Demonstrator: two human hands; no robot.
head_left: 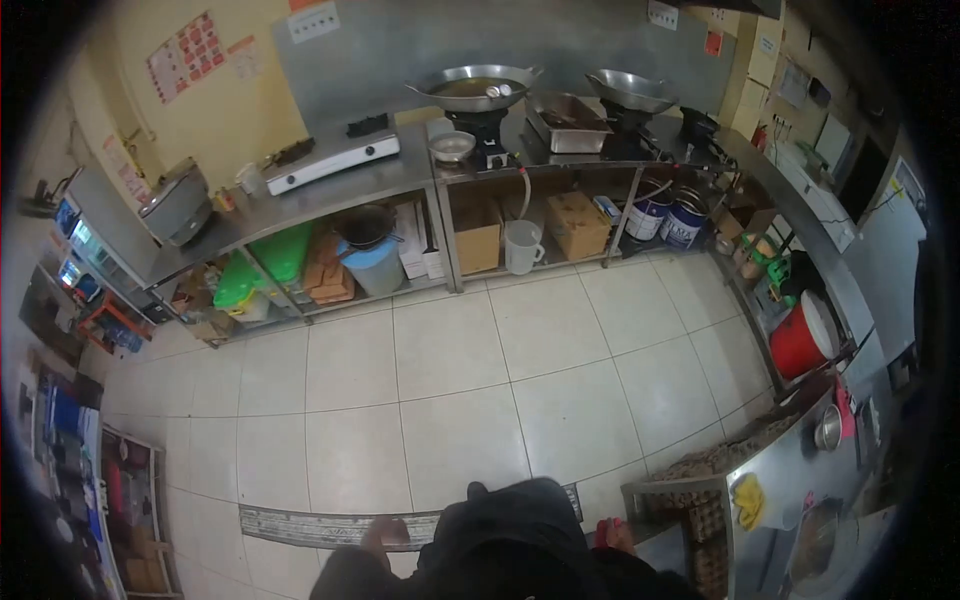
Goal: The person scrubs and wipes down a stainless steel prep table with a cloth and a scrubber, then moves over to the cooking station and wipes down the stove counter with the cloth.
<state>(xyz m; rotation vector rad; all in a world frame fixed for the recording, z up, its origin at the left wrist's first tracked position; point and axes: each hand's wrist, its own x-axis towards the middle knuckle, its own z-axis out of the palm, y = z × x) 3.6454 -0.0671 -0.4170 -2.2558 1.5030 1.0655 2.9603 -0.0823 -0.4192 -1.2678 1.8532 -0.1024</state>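
At the bottom of the head view, my left hand hangs low beside my dark clothing, above a grey patterned floor strip. Motion blurs its fingers, and I see nothing in it. On the other side, my right hand is down by my body, close to the metal table. A small red thing shows at its fingers, too small to name. My dark sleeves and torso fill the space between the hands.
Ahead, a steel counter carries a white gas stove, a large wok, a second wok and a metal tray. Boxes and buckets sit underneath. At right are a red bucket and a yellow cloth; tiled floor lies between.
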